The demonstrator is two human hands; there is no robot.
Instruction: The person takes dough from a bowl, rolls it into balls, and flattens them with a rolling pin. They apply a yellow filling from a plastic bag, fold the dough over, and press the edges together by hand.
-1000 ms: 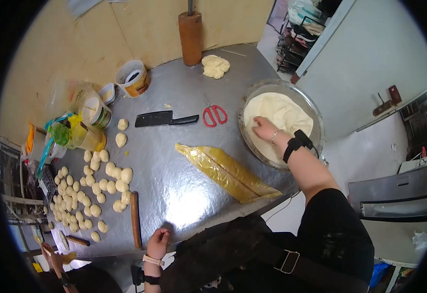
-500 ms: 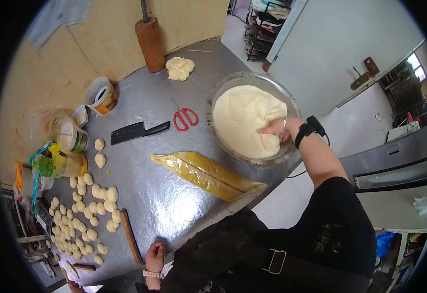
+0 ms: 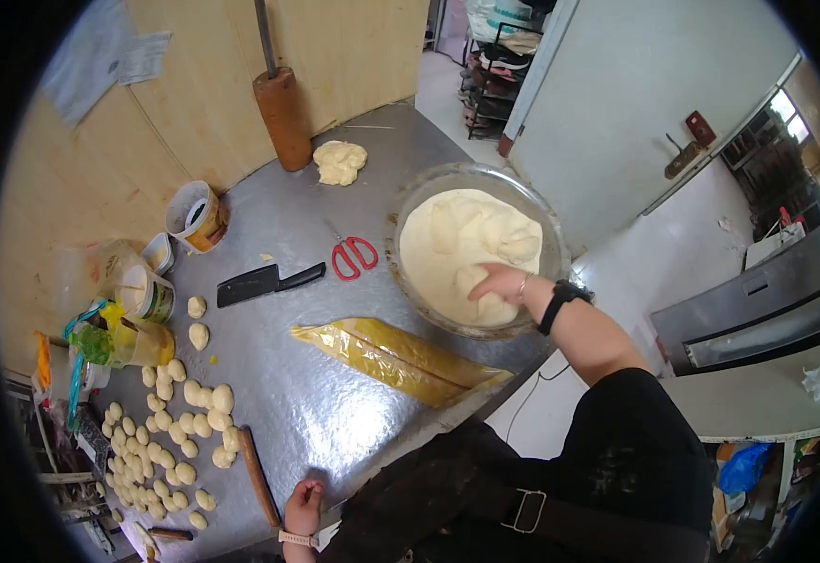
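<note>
Since the earlier frame, right hand (image 3: 501,280) moved from the basin's right side to its near side, closer to the body; a folded bulge of dough now sits just beyond it. Nearest: left hand (image 3: 304,509) at the edge of the metal table (image 3: 265,225), fingers curled in a loose fist, nothing seen in it. Rolling pin (image 3: 258,477) just left of that hand, lengthwise away from the body. Yellow plastic sheet (image 3: 391,355) lies slantwise between the hands. Right hand has fingers bent into the big dough mass (image 3: 447,225); fingertips hidden, can't tell if pinching or pressing. Dough sits in the round basin (image 3: 466,175), directly under and ahead of the right hand, mostly to its left; roughly round, no clear long axis. Right hand is the nearer, touching; left is well apart. Small dough pieces (image 3: 166,459) spread left of the left hand. Farther, ahead of the left hand: scissors (image 3: 355,258), cleaver (image 3: 255,283). Farthest: loose dough lump (image 3: 340,162), thick wooden roller (image 3: 281,122) beside it.
</note>
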